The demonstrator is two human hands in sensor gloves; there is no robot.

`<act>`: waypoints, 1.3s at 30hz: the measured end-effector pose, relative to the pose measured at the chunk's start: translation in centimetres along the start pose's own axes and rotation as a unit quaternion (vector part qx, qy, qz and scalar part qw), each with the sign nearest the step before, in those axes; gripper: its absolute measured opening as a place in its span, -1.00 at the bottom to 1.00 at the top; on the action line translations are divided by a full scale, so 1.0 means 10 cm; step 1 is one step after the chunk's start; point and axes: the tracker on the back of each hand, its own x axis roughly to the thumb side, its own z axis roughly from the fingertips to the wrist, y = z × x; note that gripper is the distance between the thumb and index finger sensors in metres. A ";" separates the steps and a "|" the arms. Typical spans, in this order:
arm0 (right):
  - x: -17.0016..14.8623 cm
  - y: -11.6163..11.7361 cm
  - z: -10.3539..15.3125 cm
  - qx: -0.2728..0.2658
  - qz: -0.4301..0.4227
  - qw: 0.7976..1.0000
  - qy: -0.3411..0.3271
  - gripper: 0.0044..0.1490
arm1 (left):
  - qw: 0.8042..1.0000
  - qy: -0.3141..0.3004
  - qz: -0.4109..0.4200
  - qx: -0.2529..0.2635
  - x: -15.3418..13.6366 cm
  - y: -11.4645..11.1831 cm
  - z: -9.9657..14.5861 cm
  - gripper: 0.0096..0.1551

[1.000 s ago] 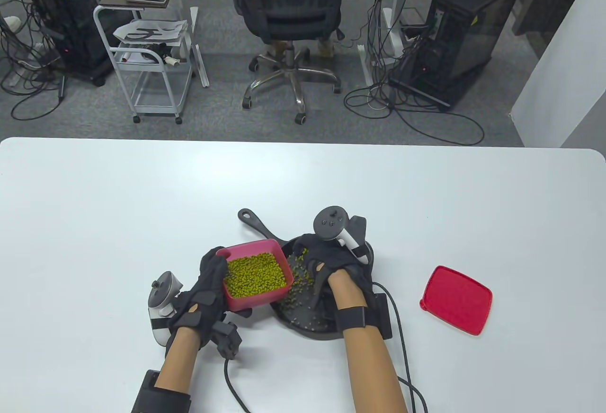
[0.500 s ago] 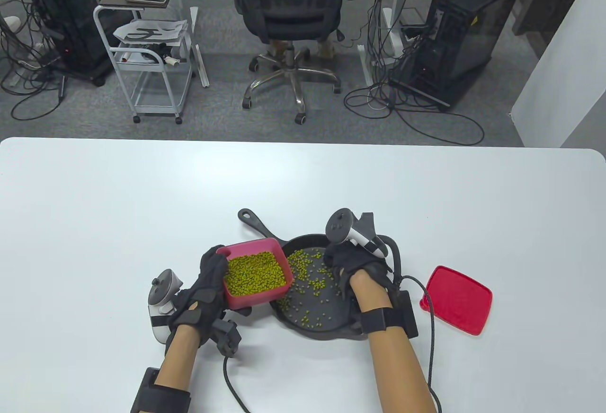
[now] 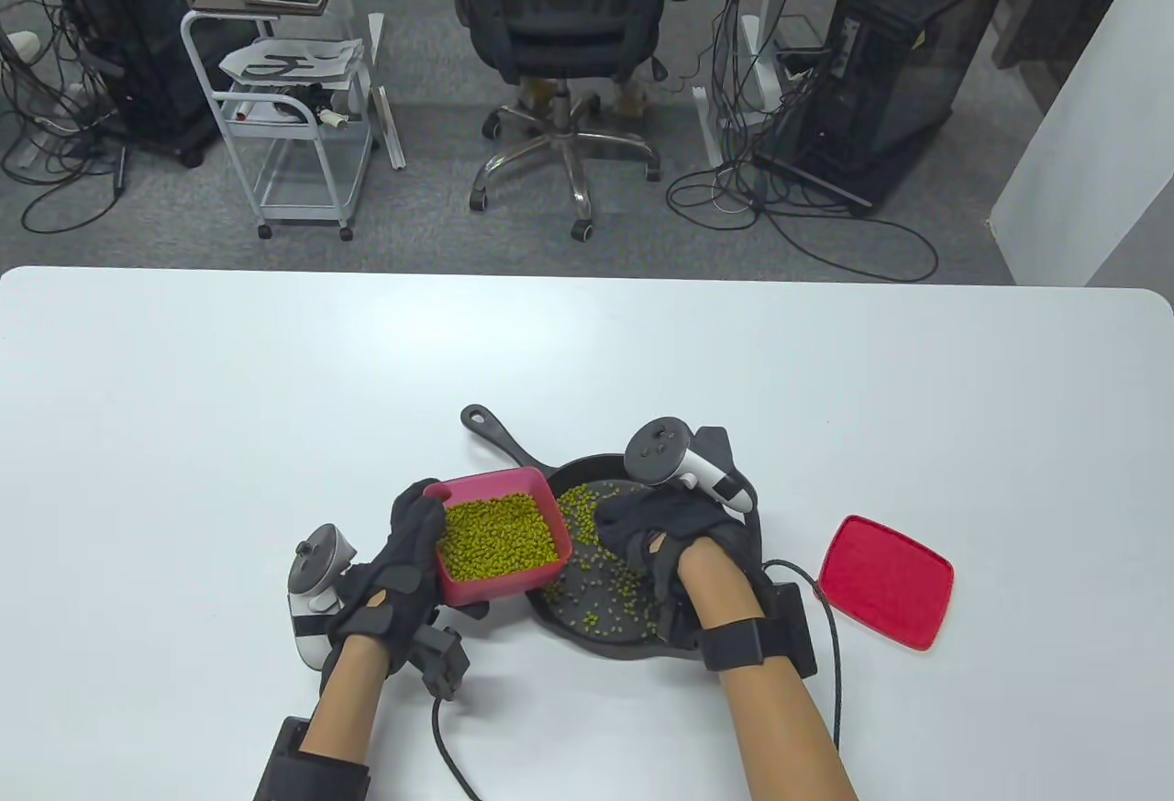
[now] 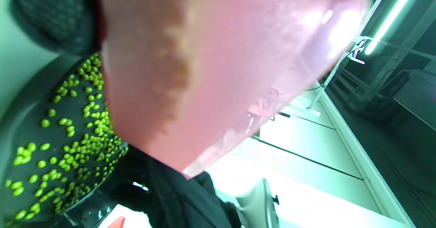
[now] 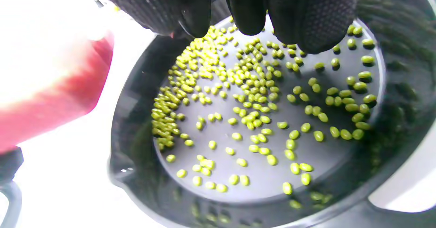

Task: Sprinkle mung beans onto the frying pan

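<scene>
My left hand (image 3: 404, 562) grips a red plastic container (image 3: 500, 539) full of mung beans (image 3: 500, 533) and holds it tilted over the left rim of the black frying pan (image 3: 633, 650). Its pink underside (image 4: 221, 68) fills the left wrist view. My right hand (image 3: 624, 530) hovers over the middle of the pan, just right of the container. Its fingertips (image 5: 248, 17) hang close together, and I see no beans between them. Many beans (image 5: 245, 102) lie scattered across the pan floor (image 5: 221, 132). They also show in the left wrist view (image 4: 85, 143).
The pan's handle (image 3: 500, 434) points to the back left. The container's red lid (image 3: 885, 581) lies on the white table (image 3: 275, 379) to the right of the pan. Glove cables trail toward the table's front edge.
My right hand swung from the pan's left side to its right side, then came back left toward the container. The container stayed over the pan's left rim, shifting only slightly.
</scene>
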 end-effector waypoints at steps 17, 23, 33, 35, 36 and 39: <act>1.08 0.14 0.43 -0.063 0.038 0.980 -0.186 -0.32 | 1.000 -0.005 -0.024 -0.017 0.00 -0.14 0.01 -0.08; 1.25 0.42 0.17 0.004 0.129 0.986 -0.103 -0.02 | 0.999 -0.014 -0.032 -0.010 0.03 -0.16 0.03 -0.08; 1.34 0.44 0.01 0.006 0.114 0.990 -0.077 -0.01 | 1.000 -0.015 -0.015 -0.005 -0.01 -0.18 0.02 -0.08; 1.36 0.45 0.00 -0.005 0.123 0.989 -0.083 -0.05 | 1.000 -0.013 -0.011 0.000 -0.03 -0.18 0.02 -0.08; 1.37 0.46 -0.01 -0.012 0.124 0.988 -0.087 -0.11 | 1.000 -0.013 -0.006 -0.001 -0.04 -0.17 0.01 -0.08; 1.38 0.47 -0.03 -0.039 0.116 0.987 -0.107 -0.32 | 1.000 -0.010 -0.007 -0.005 -0.05 -0.16 0.01 -0.08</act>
